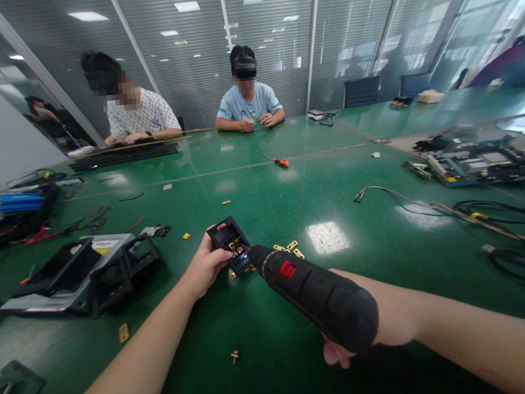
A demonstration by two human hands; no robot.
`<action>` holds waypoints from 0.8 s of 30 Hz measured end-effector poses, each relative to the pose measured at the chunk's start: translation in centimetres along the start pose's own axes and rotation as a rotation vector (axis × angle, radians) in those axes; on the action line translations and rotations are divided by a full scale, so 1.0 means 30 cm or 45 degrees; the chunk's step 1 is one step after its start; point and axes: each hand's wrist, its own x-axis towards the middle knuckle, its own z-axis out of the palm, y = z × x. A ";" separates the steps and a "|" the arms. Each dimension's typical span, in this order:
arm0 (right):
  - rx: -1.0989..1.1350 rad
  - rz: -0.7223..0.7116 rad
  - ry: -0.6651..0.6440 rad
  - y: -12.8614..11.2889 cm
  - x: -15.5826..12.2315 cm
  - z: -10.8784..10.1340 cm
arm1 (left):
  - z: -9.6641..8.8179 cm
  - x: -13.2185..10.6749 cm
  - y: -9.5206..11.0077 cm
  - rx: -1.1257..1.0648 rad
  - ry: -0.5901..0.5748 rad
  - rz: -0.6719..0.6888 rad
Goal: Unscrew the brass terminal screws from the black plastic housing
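Observation:
My left hand (pixel 207 264) grips a small black plastic housing (pixel 222 231) by its left side, tilted up from the green table, thumb over its edge. Brass-coloured pieces show inside it. My right hand (pixel 337 347) is wrapped round a black cordless drill (pixel 314 293) with a red switch; most of those fingers are hidden beneath its body. The drill's nose reaches the housing's right edge, and its tip is hidden from me. Several flat brass plates (pixel 293 245) lie just right of the housing. Nearer me are a single brass plate (pixel 123 333) and a small brass-coloured piece (pixel 235 356).
Black frames and metal panels (pixel 125 264) lie to the left. An orange screwdriver (pixel 281 162) rests farther back. Cables (pixel 489 217) and a circuit board (pixel 484 159) occupy the right. Across the green table (pixel 262 191) sit two people wearing head-mounted devices.

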 end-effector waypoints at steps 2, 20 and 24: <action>0.022 0.026 0.018 0.011 0.010 0.000 | -0.001 0.000 -0.001 0.018 -0.008 0.017; 0.025 0.073 0.021 0.041 0.029 -0.010 | -0.002 -0.002 0.003 -0.022 0.007 -0.024; -0.007 0.027 0.006 0.053 0.035 -0.011 | -0.003 0.000 0.001 -0.011 0.009 -0.016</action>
